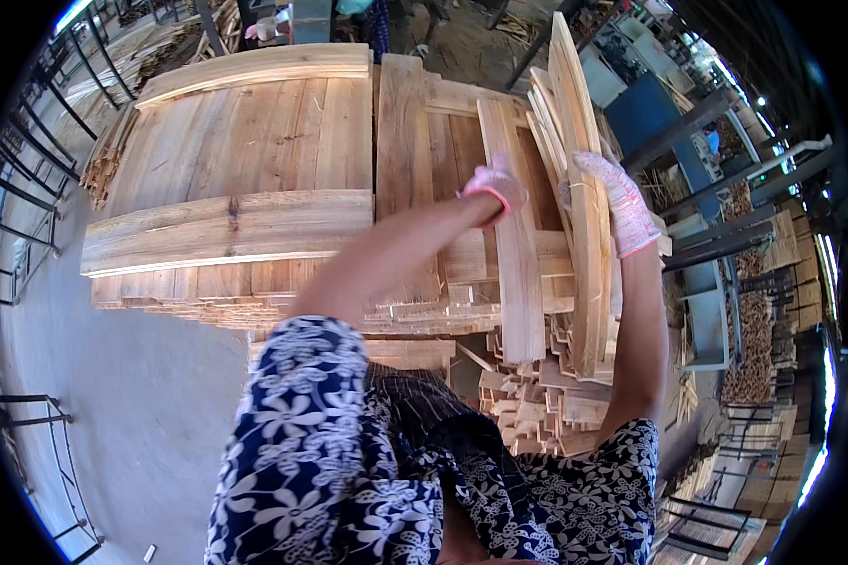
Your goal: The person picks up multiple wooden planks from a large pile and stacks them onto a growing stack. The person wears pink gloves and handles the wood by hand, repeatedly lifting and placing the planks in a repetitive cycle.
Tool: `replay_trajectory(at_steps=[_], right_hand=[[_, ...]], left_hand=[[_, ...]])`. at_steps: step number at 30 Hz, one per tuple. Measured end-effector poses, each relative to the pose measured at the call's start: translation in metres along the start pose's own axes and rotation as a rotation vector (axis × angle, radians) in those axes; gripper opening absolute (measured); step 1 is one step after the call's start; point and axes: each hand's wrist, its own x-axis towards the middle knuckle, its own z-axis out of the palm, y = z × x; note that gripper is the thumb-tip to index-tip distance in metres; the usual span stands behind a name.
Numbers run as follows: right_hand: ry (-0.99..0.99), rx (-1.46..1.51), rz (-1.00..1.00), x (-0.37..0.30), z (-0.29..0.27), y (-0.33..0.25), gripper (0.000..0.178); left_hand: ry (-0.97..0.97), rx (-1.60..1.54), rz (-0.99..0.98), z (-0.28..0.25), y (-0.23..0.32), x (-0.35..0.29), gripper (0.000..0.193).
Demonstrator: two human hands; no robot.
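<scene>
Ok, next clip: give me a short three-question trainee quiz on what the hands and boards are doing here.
1. True or false: both hands wear gloves.
2. Which hand grips the tilted bundle of boards? A left, B right.
3. What does the left hand rest on?

Key:
1. True: pale gloves on both.
2. B, the right hand holds its upper part.
3. A single flat board lying on the wood stack.

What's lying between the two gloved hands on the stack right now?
In the head view, one flat plank lies between the left hand and right hand, beside the tilted boards the right hand grips.
</scene>
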Motion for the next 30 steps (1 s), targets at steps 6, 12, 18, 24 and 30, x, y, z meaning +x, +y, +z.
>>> replay_trajectory(at_steps=[6,12,18,24,30], right_hand=[[0.103,-0.193,-0.061,0.04,-0.018,0.026,0.094],[0.062,-0.6,-0.063,0.08,0.041,0.062,0.105],[0.108,-1.106,0.01,0.094,0.159,0.086,0.091],[0.025,-1.077,0.022,0.088,0.153,0.086,0.085],[0.299,-1.585,-0.011,0.047,0.061,-0.005,0.095]], left_hand=[[0.156,-0.137,-0.108,-0.034,-0.017,-0.04,0.038],[0.708,-1.019,-0.456,0.013,-0.176,-0.149,0.081],[0.152,-0.755,-0.88,0.063,-0.245,-0.233,0.1],[0.196,-0.684,-1.032,0.059,-0.198,-0.219,0.111],[0.266,-0.642,-1.093,0.079,-0.205,-0.23,0.105]])
